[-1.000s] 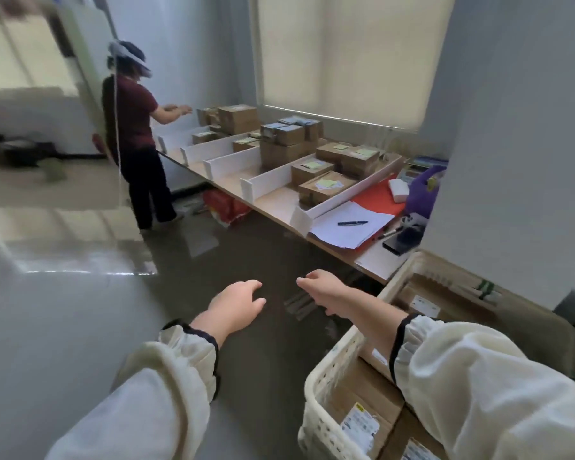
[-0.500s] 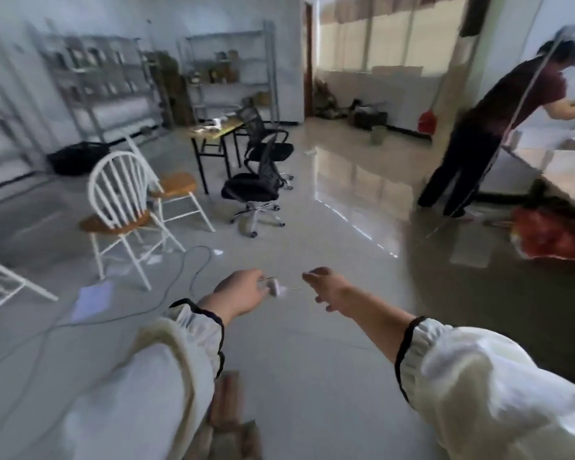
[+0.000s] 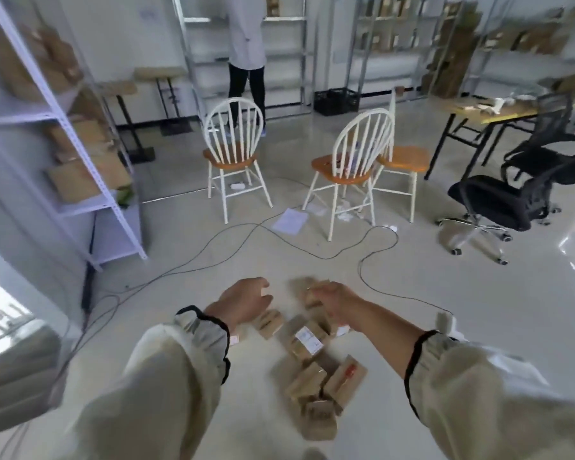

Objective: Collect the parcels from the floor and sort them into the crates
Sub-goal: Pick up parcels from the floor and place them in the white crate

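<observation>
Brown cardboard parcels [image 3: 307, 340] lay heaped on the pale floor [image 3: 498, 283]. The left hand [image 3: 243, 303] hung above them, fingers loosely curled and empty, ready to grab. The right hand [image 3: 337, 305] was too blurry to tell its fingers.

The pale, glossy floor [image 3: 462, 310] carries a loose pile of brown parcels [image 3: 307, 346] (a few show white labels, most are blurred), some lying flat and others tipped against their neighbours. Just beyond the pile a dark cable [image 3: 322, 258] snakes over the floor, and past that a sheet [image 3: 289, 220] of paper lies flat. Farther beyond the pile stand three white chairs [image 3: 356, 161] with orange seats, and off to the right of them a black office chair [image 3: 498, 200]. Left of the pile stands a white rack [image 3: 107, 194], with more cables trailing past its foot.
</observation>
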### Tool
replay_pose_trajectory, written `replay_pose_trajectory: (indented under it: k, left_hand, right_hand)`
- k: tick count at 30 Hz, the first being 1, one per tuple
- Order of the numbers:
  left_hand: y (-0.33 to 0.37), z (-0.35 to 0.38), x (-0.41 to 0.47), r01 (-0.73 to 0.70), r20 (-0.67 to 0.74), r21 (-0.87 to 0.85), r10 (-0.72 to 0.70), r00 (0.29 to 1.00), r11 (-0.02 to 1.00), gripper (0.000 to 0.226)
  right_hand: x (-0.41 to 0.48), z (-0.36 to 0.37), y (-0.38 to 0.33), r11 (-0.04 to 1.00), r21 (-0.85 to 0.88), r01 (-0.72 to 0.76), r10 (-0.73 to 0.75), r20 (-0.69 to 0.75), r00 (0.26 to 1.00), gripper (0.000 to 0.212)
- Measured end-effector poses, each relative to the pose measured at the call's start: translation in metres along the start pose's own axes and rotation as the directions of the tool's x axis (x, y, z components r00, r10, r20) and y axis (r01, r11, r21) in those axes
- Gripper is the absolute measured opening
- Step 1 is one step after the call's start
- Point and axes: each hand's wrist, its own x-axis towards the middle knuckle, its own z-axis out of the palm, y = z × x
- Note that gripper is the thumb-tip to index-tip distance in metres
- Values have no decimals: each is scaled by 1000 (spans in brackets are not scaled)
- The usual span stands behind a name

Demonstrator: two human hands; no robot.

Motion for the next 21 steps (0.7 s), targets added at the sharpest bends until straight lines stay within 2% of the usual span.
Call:
replay_pose_trajectory:
  k: [3,7,10,12,15,21]
  left_hand:
    - [-27,-7,18,91,-32,-31,-92,995,995,44]
    - [-63,-15,41,225,-53,-76,-229,972,971,45]
    - [-93,-13,54,307,-71,-122,-317,946,944,44]
    - [-114,-7,57,353,-41,-139,-362,931,925,43]
    - [-150,2,67,416,6,-150,-420,907,897,43]
    - [-224,6,117,444,109,-122,-433,895,888,40]
  right_hand:
    - [40,14,-20,998,-55,13,-6,117,993,43]
    - [86,24,-44,992,-126,2,26,213,977,20]
    - [123,38,-56,984,-178,3,38,229,973,31]
    - [138,54,-62,978,-204,-39,95,272,958,38]
    - [157,84,-72,971,-231,-56,132,328,935,34]
    - [217,157,-95,955,-282,-89,181,318,931,33]
